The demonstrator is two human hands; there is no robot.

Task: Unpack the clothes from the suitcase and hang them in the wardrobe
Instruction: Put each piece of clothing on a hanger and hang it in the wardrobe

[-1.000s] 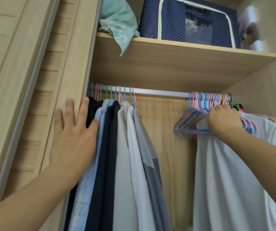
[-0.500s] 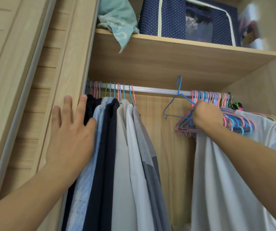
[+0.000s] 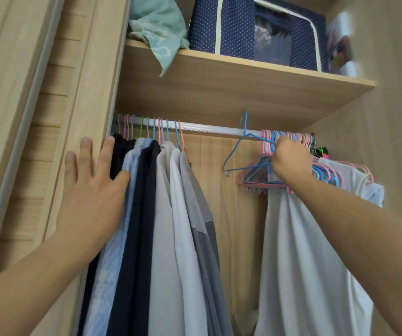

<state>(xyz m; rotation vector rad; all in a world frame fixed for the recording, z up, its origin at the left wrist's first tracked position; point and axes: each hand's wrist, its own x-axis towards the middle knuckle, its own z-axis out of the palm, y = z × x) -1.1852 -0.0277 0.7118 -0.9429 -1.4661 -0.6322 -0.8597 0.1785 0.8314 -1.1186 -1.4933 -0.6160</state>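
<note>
Left hand [image 3: 90, 187] flat, fingers straight and spread, pressing hung shirts [image 3: 166, 226] against wardrobe side panel [image 3: 78, 117] at left end of rail [image 3: 209, 128]. Right hand [image 3: 289, 158] curled round blue hanger [image 3: 237, 151], hook lifted clear above rail, beside bunch of empty hangers [image 3: 255, 177] at right end. White garment [image 3: 299, 251] hangs below bunch. Shelf [image 3: 243, 88] above holds teal cloth [image 3: 161, 30] and dotted navy storage box [image 3: 221, 23].

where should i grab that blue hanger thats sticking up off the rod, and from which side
Grip the blue hanger at its neck, just below the hook, coming from the left. It is tilted with the hook above the rod, and its left arm hangs over open space between the shirts and the hanger bunch. Its right end is buried under the right hand, so that side looks crowded.
</note>
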